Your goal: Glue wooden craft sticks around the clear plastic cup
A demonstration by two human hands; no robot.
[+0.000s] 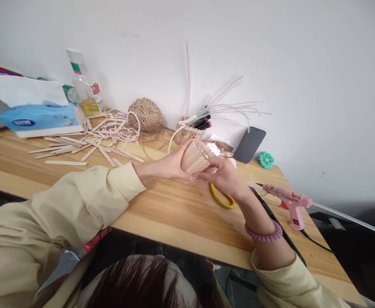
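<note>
Between my two hands is a small cup-shaped piece built of wooden craft sticks (194,157), tilted on its side above the table. My left hand (176,163) wraps its left side, thumb on top and fingers beneath. My right hand (221,174) grips its right end, fingers curled around the lower edge. Part of the piece is hidden behind my fingers. Just below my right hand lie yellow scissor handles (222,199); their blades are out of sight. A pink glue gun (290,203) with a clear glue stick rests to the right.
Loose craft sticks (65,145) spread over the left of the wooden table (171,218), near pearl beads (132,134), a twine ball (145,114), a tissue pack (43,119) and a bottle (86,90). A phone (250,144) leans on the wall beside a turquoise flower (266,160).
</note>
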